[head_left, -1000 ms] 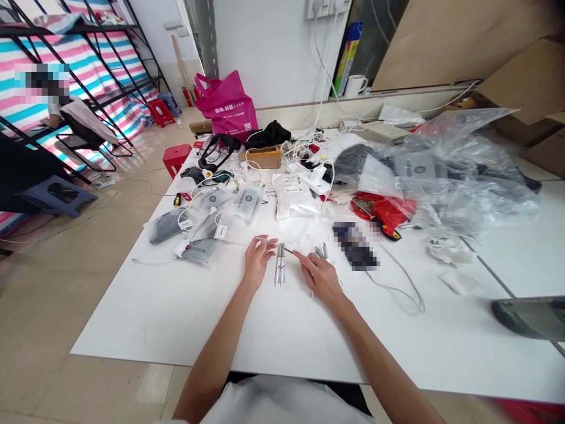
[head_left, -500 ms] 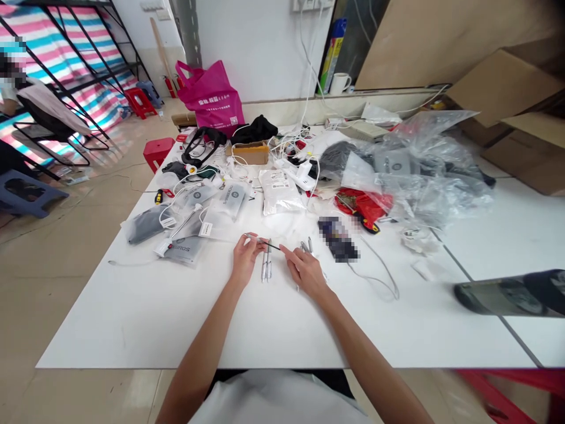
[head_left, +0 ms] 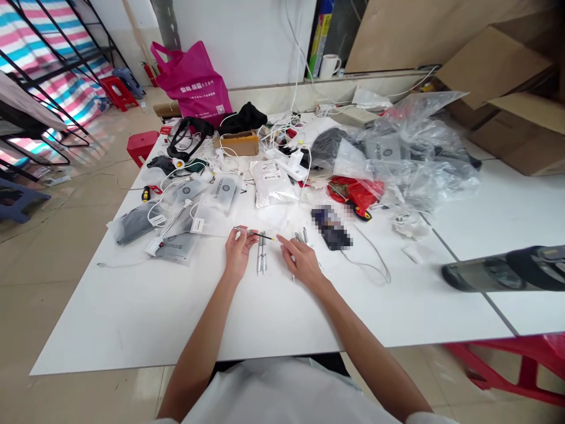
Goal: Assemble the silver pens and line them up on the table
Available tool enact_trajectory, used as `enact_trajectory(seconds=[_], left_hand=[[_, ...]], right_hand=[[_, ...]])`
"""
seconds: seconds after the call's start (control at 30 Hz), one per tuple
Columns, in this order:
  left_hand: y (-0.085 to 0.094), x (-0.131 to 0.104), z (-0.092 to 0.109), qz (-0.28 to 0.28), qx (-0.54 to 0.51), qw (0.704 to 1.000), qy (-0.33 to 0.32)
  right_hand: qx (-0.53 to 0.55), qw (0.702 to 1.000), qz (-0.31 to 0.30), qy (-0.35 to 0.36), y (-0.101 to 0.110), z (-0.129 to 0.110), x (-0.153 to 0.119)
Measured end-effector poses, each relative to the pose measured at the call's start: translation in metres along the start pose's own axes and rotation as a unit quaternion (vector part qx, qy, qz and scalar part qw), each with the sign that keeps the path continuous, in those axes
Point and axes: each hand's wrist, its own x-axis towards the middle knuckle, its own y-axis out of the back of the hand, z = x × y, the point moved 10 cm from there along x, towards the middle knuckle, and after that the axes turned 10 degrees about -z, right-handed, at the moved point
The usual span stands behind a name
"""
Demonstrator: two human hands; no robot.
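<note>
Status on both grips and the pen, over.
Left grip on pen, black refill sticking out. Right grip near its tip. Two pens lie between grips.

Pen pair (head_left: 259, 261): on the table (head_left: 132, 330), my clock centre
Parcel (head_left: 274, 185): 12 o'clock
Bagged packs (head_left: 185, 191): spread 9 to 11
Tote (head_left: 196, 88): 11ish, way back there
Bottle (head_left: 485, 272): 3 o'clock

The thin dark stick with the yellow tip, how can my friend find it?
Start at the big white table and follow the person's arms to the hands. The dark stick pokes from the left hand toward the right hand. Unlike the silvery pens lying nearby, it's thinner, dark and yellow-tipped.
</note>
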Motion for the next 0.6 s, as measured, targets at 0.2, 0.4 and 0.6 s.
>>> enact_trajectory(seconds=[0.2, 0.4, 0.6], left_hand=[[-0.011, -0.003, -0.008, -0.048, 0.013, 0.997, 0.051], [-0.017, -0.006, -0.013, -0.055, 0.02, 0.996, 0.073], [-0.014, -0.004, -0.01, -0.042, 0.015, 0.997, 0.065]], right_hand=[[-0.029, 0.999, -0.006, 0.013, -0.005, 0.0, -0.001], [-0.018, 1.0, 0.012, -0.004, -0.001, 0.003, -0.003], [-0.027, 0.999, 0.023, -0.01, 0.005, 0.0, -0.004]])
